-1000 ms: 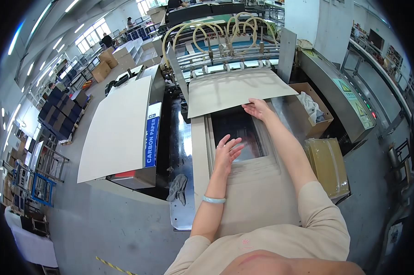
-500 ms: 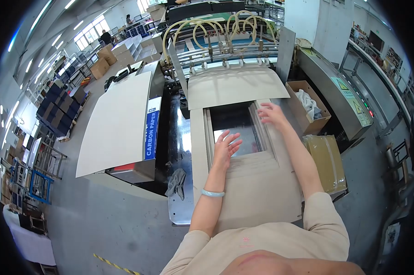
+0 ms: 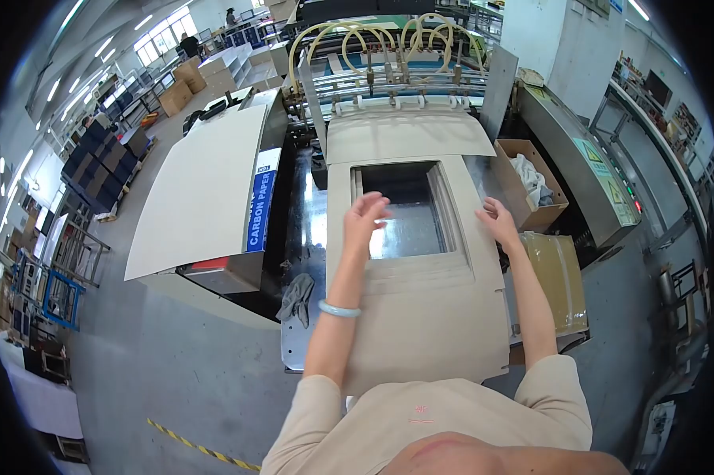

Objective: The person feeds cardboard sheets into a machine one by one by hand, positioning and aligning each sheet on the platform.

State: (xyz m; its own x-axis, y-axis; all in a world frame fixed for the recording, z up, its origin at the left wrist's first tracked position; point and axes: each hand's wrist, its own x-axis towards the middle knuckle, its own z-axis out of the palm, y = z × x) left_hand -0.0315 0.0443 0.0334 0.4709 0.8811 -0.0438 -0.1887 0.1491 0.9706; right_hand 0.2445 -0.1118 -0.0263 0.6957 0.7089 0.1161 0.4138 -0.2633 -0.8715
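Stacked sheets of grey-beige cardboard with a rectangular cut-out (image 3: 408, 317) lie before me, and through the opening a dark, shiny surface shows. My left hand (image 3: 365, 222) is over the left rim of the opening, fingers loosely bent and apart, holding nothing. At the right edge of the stack is my right hand (image 3: 498, 220), its fingers slightly curled and spread, with nothing in them. Whether its fingertips touch the edge I cannot tell. A plain cardboard sheet (image 3: 408, 136) lies at the far end, under the machine's rollers.
The machine (image 3: 396, 75) with pale hoses stands ahead. To the left are a large board (image 3: 202, 182), a blue carbon paper box (image 3: 259, 206) and a grey glove (image 3: 297, 299). On the right stand an open carton (image 3: 531, 212) with cloth and a taped carton (image 3: 557, 281).
My left hand has moved left, from above the opening to its rim. My right hand has shifted outward and down to the stack's right edge. The camera view has shifted slightly.
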